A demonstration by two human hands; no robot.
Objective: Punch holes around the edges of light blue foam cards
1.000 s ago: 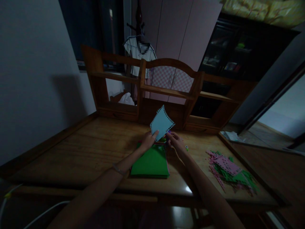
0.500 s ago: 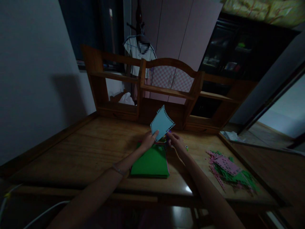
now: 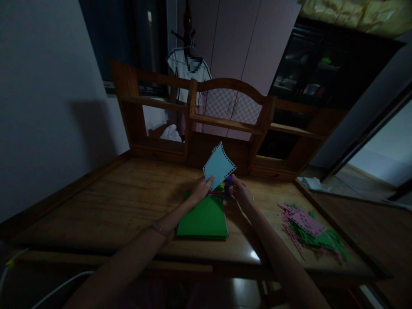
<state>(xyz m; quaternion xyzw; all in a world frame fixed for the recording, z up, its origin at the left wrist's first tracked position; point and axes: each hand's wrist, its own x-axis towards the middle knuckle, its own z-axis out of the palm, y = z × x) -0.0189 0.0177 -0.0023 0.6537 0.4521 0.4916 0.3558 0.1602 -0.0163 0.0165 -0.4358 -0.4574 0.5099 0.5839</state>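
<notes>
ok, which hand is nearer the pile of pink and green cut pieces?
Right. The right hand is apart from the pile, to its left and farther back on the desk; the left hand is farther left, holding the light-blue sheet.

The right hand (image 3: pixel 240 189) has shifted a little to the right of the blue sheet (image 3: pixel 219 166). Half a second ago its fingertips were at the lower right edge of this sheet; now a small gap is seen between them and the edge. In this gap, just below the right corner of the sheet, more of a purple object (image 3: pixel 229 182) has come into view, though the picture is too dark to tell its kind. Farther right of the sheet, the small round object (image 3: pixel 252 198) is now mostly covered by the wrist.
</notes>
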